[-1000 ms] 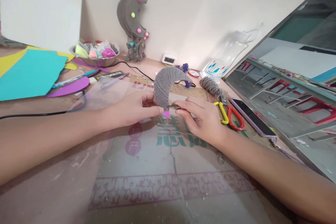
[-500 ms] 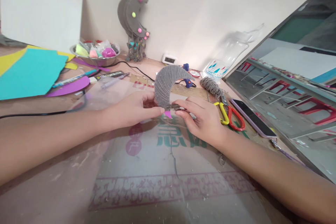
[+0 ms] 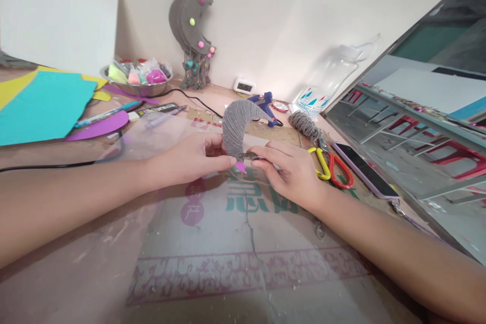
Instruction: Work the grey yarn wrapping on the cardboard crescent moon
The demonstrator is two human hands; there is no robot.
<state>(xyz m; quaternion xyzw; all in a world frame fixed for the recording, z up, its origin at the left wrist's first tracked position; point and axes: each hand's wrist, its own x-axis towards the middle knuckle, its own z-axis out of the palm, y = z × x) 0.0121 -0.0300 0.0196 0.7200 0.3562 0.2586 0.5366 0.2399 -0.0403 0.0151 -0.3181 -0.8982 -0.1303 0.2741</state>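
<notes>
A crescent shape wrapped in grey yarn [image 3: 237, 124] stands upright at the middle of the table, with a bare pink tip [image 3: 240, 166] at its lower end. My left hand [image 3: 193, 157] is closed on the lower part of the crescent from the left. My right hand [image 3: 290, 169] pinches the grey yarn strand [image 3: 250, 155] right at the crescent's lower end. A loose bundle of grey yarn [image 3: 304, 125] lies behind my right hand.
Scissors with yellow and red handles [image 3: 334, 166] and a phone [image 3: 364, 168] lie right of my right hand. A blue glue gun [image 3: 264, 102], a metal bowl of coloured bits [image 3: 138, 78], foam sheets [image 3: 41, 104], pens and a finished grey moon hanging [image 3: 192, 25] sit behind.
Both hands stay on the crescent's lower end. The crescent has tilted slightly, uncovering more of the blue glue gun behind it.
</notes>
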